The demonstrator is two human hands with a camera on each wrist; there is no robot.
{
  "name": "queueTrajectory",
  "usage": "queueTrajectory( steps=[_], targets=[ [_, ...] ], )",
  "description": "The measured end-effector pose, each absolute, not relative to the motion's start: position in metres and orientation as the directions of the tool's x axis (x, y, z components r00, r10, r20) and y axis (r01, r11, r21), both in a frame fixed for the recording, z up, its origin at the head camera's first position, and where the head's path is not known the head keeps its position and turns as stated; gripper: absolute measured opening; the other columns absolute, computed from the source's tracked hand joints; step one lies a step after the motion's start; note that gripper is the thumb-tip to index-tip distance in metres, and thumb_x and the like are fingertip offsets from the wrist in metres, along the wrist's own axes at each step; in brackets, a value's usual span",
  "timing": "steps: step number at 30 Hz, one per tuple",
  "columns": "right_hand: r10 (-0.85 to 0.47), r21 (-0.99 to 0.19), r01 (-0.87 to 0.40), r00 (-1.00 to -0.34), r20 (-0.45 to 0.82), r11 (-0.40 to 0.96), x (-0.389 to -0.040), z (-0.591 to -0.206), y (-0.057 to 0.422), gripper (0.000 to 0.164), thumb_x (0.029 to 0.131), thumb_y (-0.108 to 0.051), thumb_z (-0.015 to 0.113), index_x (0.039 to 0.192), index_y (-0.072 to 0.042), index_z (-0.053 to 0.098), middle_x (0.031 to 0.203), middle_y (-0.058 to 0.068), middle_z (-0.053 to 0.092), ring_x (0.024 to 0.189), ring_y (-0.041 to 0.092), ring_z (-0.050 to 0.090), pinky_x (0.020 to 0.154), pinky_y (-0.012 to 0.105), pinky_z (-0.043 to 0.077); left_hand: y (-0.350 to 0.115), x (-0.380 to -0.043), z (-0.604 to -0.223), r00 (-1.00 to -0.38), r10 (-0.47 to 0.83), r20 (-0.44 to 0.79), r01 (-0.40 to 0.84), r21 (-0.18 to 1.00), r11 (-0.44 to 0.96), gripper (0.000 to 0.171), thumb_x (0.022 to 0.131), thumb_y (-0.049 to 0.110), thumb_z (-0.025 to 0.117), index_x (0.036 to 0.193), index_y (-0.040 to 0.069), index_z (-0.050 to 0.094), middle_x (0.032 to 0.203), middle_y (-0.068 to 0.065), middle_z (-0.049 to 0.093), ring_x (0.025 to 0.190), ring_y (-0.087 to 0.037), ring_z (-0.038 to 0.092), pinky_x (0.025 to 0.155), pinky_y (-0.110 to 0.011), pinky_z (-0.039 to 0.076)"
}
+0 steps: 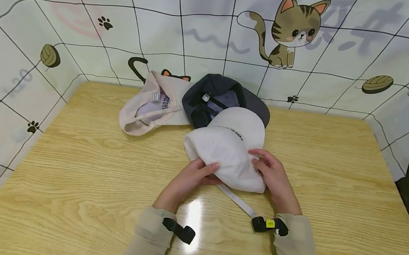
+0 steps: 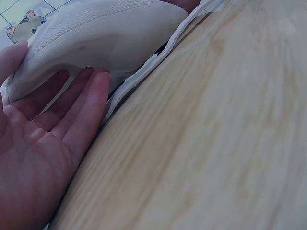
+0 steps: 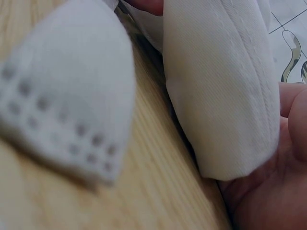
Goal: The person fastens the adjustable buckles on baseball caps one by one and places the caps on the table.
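A white baseball cap (image 1: 229,160) lies in front of me, with dark lettering near its brim. My left hand (image 1: 189,185) holds its near left edge, thumb on the outside and fingers beneath, as the left wrist view shows with the left hand (image 2: 53,129). On the cap's right side, my right hand (image 1: 276,178) grips the fabric near the brim. From under the cap a white strap (image 1: 237,200) runs toward my right wrist; its end (image 3: 72,91), with rows of small holes, appears blurred in the right wrist view. Part of the right fingers is hidden.
Behind the white cap sits a dark grey cap (image 1: 196,100), its inside showing, partly covered by the white brim. To its left lies a pale pink cap (image 1: 133,112), turned open side forward. The wooden table (image 1: 79,197) meets a cat-print cloth wall (image 1: 210,36) at the back.
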State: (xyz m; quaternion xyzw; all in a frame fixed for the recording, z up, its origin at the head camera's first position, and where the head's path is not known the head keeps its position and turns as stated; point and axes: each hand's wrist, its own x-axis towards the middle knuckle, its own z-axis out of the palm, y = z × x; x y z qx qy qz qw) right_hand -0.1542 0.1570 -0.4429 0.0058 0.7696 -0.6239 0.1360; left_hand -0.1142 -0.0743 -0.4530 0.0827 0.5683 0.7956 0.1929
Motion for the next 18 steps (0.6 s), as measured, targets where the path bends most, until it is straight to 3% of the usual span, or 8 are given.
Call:
queueTrajectory(
  steps=[12, 18],
  targets=[
    [-0.160, -0.958, 0.182, -0.962, -0.220, 0.220, -0.1537, -0.4426, 0.1565, 0.027, 0.089, -0.024, 0.055, 0.116, -0.019, 0.057, 0.102, 0.008, 0.044, 0.094, 0.021, 0.038, 0.081, 0.032, 0.033, -0.0745, -0.1143, -0.4533, -0.912, 0.401, -0.087, -0.214, 0.935, -0.283, 0.042, 0.089, 0.028, 0.055, 0.121, 0.003, 0.046, 0.118, -0.015, 0.052, 0.101, -0.029, 0.055, 0.083, -0.041, 0.046],
    [-0.166, -0.961, 0.174, -0.963, -0.212, 0.215, -0.1536, -0.4426, 0.1573, 0.027, 0.089, -0.023, 0.055, 0.116, -0.018, 0.057, 0.097, 0.009, 0.044, 0.093, 0.021, 0.038, 0.080, 0.031, 0.033, -0.0746, -0.1142, -0.4537, -0.912, 0.398, -0.095, -0.217, 0.937, -0.273, 0.041, 0.089, 0.028, 0.055, 0.121, 0.003, 0.047, 0.117, -0.015, 0.052, 0.101, -0.029, 0.056, 0.084, -0.041, 0.046]
  ],
)
